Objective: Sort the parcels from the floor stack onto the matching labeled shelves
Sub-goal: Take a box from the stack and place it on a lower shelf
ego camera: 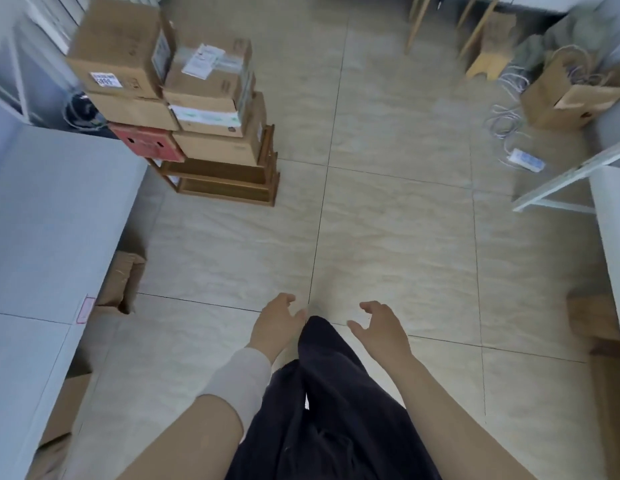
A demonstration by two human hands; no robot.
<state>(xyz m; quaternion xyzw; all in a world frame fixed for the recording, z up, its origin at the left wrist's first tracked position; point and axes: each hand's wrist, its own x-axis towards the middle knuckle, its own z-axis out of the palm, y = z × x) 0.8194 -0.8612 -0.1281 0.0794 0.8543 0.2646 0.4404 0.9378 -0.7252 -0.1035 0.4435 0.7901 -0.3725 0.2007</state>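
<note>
A stack of cardboard parcels (211, 95) stands at the upper left on dark wooden crates (229, 185). A large brown box (118, 46) with a white label tops its left side, above a red box (147, 142). My left hand (275, 323) and my right hand (383, 327) hang low in the middle of the view, over the tiled floor. Both have relaxed, spread fingers and hold nothing. Both are far from the stack. A grey shelf top (55, 216) runs along the left, with a small pink-edged label (86, 310) at its edge.
Cardboard boxes (123, 282) sit under the left shelf. At the upper right are a paper bag (565, 98), loose cables with a power strip (525, 160) and a small wooden stool (492, 53). A white shelf frame (571, 181) and a brown box (594, 323) line the right side.
</note>
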